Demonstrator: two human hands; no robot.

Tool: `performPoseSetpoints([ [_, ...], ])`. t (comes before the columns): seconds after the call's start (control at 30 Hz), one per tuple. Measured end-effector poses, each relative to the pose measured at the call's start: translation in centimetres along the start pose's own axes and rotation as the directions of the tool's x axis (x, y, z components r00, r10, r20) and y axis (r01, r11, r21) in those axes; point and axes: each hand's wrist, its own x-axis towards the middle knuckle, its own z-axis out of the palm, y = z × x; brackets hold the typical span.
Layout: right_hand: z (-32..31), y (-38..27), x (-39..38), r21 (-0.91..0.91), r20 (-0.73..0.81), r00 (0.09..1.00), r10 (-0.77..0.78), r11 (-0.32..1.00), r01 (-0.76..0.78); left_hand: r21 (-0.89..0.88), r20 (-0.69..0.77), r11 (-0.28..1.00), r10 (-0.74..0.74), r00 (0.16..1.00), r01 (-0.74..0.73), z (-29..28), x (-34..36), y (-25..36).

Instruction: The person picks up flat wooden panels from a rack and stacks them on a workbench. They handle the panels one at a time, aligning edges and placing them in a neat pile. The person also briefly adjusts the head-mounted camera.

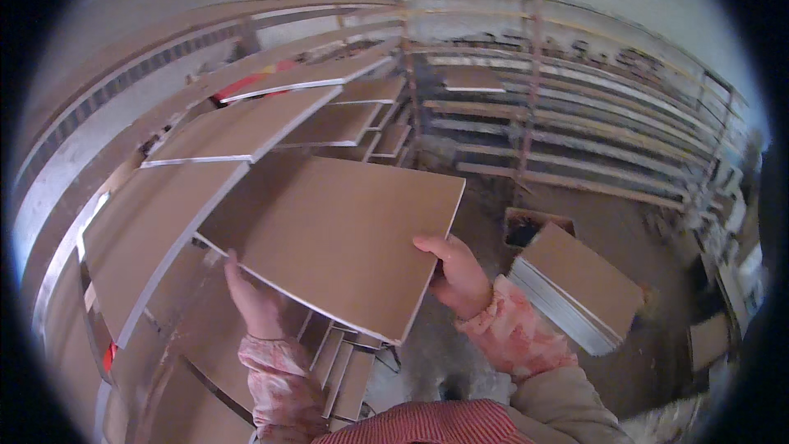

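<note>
A flat brown board (345,230) with pale edges is held level in front of me in both hands. My right hand (462,275) is closed on its right edge, thumb on top and fingers bent beneath. At the near left edge, my left hand (256,302) bears the board, one digit showing against the rim and the others hidden below it. The board's far left part lies close to a rack shelf's boards, partly in their shadow; I cannot tell whether it touches. Similar brown boards (156,226) lie in tiers on that rack, at my left.
On the right stands a stack of brown boards (585,275) with white edges, beside a small dark-filled box (521,232). A slatted rack (534,86) spans the back, with one board (474,79) on it. Lower rack tiers with narrow boards (355,378) sit by my left forearm.
</note>
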Motion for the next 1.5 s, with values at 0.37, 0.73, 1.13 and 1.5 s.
performPoseSetpoints([
  [0.37,-4.4,-0.1,-25.8,0.012,-0.276,0.934,-0.229,0.970,0.241,0.460,0.301,0.887,-0.109,0.948,-0.044,1.3,-10.3,-1.6],
  [0.73,-9.1,6.5,-59.1,-0.021,-0.666,0.667,-0.334,0.902,0.431,0.428,0.342,0.678,-0.733,0.588,0.597,-1.0,-28.0,-10.4],
  [1.13,1.9,21.4,-97.3,0.097,-0.992,0.130,0.009,0.718,0.689,0.726,0.307,0.346,-0.936,0.170,0.595,1.0,-63.4,-16.1],
  [1.5,2.3,26.1,-105.2,-0.149,-0.988,-0.148,-0.048,0.557,0.817,0.831,0.476,0.517,-0.852,0.220,0.206,5.4,-74.7,-17.9],
])
